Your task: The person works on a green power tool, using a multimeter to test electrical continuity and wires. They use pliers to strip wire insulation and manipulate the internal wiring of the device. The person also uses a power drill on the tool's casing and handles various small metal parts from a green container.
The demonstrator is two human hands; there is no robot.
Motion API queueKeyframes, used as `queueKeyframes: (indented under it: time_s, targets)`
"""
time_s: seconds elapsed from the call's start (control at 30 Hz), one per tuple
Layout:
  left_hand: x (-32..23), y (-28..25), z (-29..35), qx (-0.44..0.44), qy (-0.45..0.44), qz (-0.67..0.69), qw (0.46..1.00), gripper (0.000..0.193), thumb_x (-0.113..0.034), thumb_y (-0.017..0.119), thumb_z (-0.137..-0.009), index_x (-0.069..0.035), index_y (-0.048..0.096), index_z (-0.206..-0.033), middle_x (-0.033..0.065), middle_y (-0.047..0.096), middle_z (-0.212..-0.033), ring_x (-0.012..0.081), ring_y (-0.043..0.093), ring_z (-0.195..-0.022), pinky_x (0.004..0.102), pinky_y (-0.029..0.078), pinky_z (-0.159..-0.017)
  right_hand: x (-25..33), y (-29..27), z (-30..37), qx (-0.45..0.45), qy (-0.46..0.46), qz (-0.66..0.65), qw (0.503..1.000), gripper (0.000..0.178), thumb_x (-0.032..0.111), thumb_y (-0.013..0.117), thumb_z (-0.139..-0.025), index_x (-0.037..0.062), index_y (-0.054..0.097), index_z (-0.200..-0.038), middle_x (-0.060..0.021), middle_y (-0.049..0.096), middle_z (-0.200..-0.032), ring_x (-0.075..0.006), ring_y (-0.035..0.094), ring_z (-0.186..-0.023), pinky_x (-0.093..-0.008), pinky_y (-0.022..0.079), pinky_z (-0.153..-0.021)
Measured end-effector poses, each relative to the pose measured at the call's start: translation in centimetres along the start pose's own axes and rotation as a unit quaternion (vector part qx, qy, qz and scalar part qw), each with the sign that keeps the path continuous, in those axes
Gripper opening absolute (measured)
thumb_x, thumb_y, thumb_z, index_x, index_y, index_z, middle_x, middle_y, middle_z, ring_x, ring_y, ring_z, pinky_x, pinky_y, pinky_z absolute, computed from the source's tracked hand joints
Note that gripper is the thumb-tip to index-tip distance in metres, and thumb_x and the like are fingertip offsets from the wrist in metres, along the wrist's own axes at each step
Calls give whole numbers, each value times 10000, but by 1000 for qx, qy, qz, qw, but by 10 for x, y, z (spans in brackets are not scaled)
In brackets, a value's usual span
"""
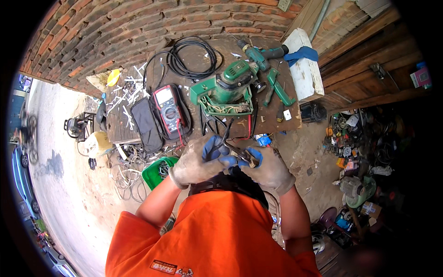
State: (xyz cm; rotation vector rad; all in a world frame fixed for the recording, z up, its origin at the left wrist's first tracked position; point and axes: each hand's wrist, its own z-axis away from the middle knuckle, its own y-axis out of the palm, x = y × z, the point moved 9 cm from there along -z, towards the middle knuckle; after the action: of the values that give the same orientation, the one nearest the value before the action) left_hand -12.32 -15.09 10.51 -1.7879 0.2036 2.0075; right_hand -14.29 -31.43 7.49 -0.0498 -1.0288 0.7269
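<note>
Both my hands wear pale work gloves with blue palms, close together at the table's near edge. My left hand (196, 159) closes its fingers on one side of a dark, bent, cord-like piece (234, 147). My right hand (272, 171) grips the other end, where a brownish bit shows at the fingertips. What exactly the piece is, I cannot make out. Just beyond lies a green power tool (230, 83), its housing opened and wires showing. Pliers (213, 123) lie between it and my left hand. A multimeter (168, 106) with red and black leads rests in its unzipped case.
The wooden table (124, 83) also bears a coiled black cable (191, 53), a cordless drill (256, 55), a green handle half (280, 88), a screwdriver (280, 112) and white scraps. A green bin (154, 173) and loose wires are below left. Piled parts (348, 143) line the right.
</note>
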Motion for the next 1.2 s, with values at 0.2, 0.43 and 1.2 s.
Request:
queueKeyframes:
  time_s: [0.2,0.43,1.2]
  targets:
    - [23,-3,-1,-173,-52,-14,983,355,-166,818,-753,-30,493,-707,-14,438,-591,78,357,-601,277,377,-514,24,-6,-5,-129,-85,75,985,314,289,731,-780,45,679,-970,-112,665,-780,-249,643,-716,-361,511,-670]
    - [31,-3,-2,-199,-52,-5,979,368,-282,831,-762,-5,592,-727,-2,500,-568,72,414,-542,284,393,-487,31,-13,-4,-168,-59,140,974,461,453,725,-779,24,686,-942,-168,691,-883,-346,672,-827,-419,525,-731]
    - [28,-9,-9,-144,-22,296,944,248,-178,586,-968,30,560,-1101,103,668,-928,175,676,-817,265,549,-600,10,-7,-7,-126,-55,-59,989,251,228,712,-786,34,604,-903,-101,633,-747,-228,639,-702,-364,499,-656]
